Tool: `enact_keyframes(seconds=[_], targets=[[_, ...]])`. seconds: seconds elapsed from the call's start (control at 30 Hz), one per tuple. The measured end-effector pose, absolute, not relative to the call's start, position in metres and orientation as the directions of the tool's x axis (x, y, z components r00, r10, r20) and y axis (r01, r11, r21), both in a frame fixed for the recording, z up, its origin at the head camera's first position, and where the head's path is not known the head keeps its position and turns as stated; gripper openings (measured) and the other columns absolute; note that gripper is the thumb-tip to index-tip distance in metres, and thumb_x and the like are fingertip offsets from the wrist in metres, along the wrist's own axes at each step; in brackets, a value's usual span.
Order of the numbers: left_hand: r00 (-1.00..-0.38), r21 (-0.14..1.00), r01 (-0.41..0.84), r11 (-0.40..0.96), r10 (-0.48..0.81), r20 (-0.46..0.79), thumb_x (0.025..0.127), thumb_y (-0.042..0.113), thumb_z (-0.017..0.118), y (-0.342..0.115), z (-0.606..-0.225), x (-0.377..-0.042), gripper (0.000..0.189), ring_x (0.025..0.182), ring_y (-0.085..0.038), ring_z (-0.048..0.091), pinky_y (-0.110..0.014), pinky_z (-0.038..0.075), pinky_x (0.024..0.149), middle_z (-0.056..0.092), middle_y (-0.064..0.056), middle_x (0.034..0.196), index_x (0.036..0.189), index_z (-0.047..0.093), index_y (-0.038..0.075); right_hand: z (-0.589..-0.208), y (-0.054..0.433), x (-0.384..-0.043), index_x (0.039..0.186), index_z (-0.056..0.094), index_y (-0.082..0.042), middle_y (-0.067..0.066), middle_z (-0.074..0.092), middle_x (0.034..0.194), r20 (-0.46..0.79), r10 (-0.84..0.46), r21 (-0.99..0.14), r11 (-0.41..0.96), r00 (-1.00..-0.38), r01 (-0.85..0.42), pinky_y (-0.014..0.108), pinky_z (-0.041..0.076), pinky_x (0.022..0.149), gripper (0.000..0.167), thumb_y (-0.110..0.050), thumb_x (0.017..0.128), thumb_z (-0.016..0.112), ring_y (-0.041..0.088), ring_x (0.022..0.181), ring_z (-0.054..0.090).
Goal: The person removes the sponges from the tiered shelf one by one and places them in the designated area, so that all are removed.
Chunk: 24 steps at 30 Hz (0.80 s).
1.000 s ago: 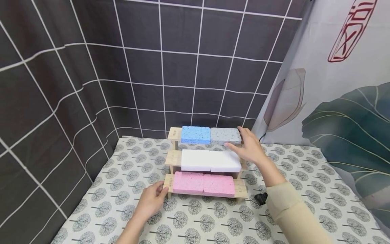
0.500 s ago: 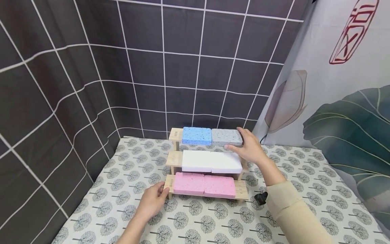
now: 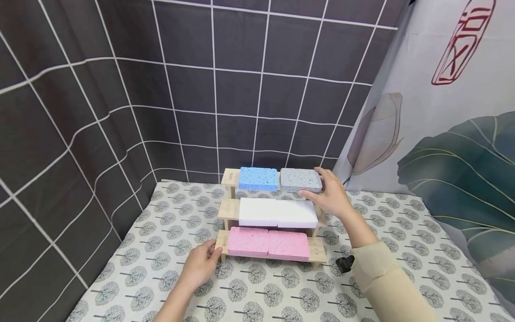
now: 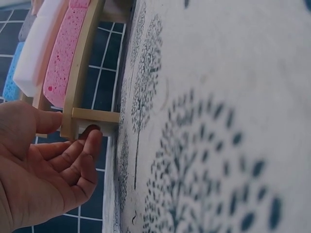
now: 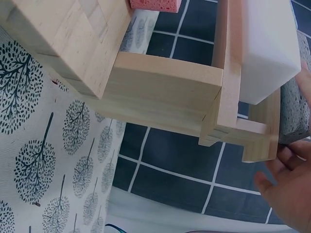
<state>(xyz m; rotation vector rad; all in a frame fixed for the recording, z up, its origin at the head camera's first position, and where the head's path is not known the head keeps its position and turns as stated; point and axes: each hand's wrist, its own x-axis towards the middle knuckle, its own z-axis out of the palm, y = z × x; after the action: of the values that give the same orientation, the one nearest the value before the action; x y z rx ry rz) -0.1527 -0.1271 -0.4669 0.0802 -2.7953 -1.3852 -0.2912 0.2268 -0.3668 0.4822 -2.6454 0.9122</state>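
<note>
A three-step wooden rack [image 3: 318,249] stands on the cloth. Its top step carries a blue sponge [image 3: 258,178] and, to the right, a grey speckled sponge [image 3: 301,180] with a small gap between them. My right hand [image 3: 335,197] holds the grey sponge by its right end, thumb at the front and fingers behind. In the right wrist view, the grey sponge [image 5: 294,114] shows only partly. My left hand [image 3: 199,267] grips the left end of the lowest step. The left wrist view has the thumb on one side of the board and the fingers [image 4: 90,160] on the other.
Two white sponges [image 3: 277,212] lie side by side on the middle step. A pair of pink sponges [image 3: 248,241] sits on the lowest one. A small black object [image 3: 344,263] is beside my right sleeve. Behind the table hangs a dark checked curtain [image 3: 237,89].
The grey sponge has shifted slightly right with my right hand, opening a gap beside the blue sponge. My left hand has kept its place on the rack.
</note>
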Motion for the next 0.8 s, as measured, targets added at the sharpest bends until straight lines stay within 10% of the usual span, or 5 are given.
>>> enact_keyframes(seconds=[0.8], targets=[[-0.999,0.809,-0.034,0.586,-0.039,-0.014,0.1,0.015,0.06,-0.127,-0.467,-0.151,0.046,0.059,-0.015,0.051,-0.025,0.044,0.048,0.064,-0.003,0.079,0.137,0.052,-0.012,-0.367,0.249,-0.276,0.149,0.04,0.005,0.028,0.047,0.145,0.423,-0.189,-0.558,0.716,-0.886,-0.419,0.067,0.036,0.107,0.09,-0.032,0.081,0.087,0.048,0.131,0.045]])
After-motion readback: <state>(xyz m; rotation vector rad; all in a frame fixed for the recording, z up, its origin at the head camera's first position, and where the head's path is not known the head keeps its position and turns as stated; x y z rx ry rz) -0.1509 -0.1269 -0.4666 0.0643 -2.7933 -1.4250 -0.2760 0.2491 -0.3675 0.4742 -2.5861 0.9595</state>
